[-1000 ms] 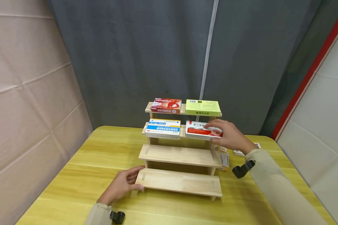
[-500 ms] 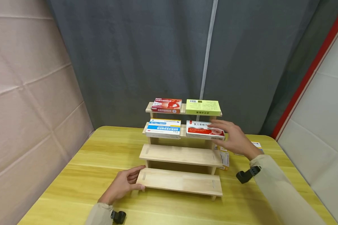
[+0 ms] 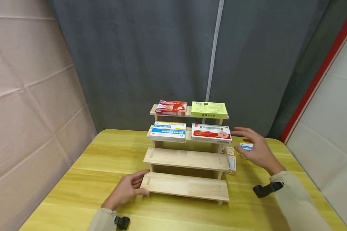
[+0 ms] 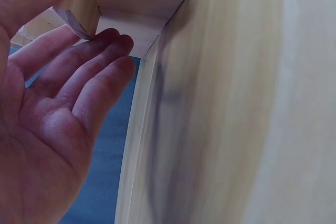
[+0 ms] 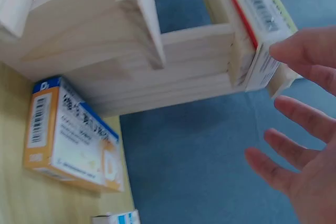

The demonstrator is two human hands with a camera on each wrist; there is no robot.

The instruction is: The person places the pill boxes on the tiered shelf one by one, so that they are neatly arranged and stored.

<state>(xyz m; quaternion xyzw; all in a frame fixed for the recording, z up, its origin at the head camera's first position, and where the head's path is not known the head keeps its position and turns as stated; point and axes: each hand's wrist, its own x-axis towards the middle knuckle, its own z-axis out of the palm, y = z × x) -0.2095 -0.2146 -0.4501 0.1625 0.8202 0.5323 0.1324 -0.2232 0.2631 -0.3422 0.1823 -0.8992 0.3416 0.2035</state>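
Note:
A stepped wooden rack (image 3: pixel 185 186) with several tiers stands in the middle of the head view. My left hand (image 3: pixel 123 192) grips the left end of its lowest step, thumb at the front edge and fingers behind; the left wrist view shows the fingers (image 4: pixel 102 82) against the wood. On the second tier from the top, a white and red medicine box (image 3: pixel 211 133) lies to the right of a white and blue one (image 3: pixel 168 131). My right hand (image 3: pixel 258 150) is held spread just right of the red box, with nothing in it.
A red medicine box (image 3: pixel 171 108) and a lime-green one (image 3: pixel 209 110) lie on the top tier. On the table (image 3: pixel 110 154), right of the rack, are an orange and white box (image 5: pixel 79 140) and a white and blue box (image 3: pixel 245 147). A grey curtain (image 3: pixel 138 64) hangs behind.
My right hand has let go of the white and red box and moved away to the right. The box stays on its tier. My left hand keeps its place.

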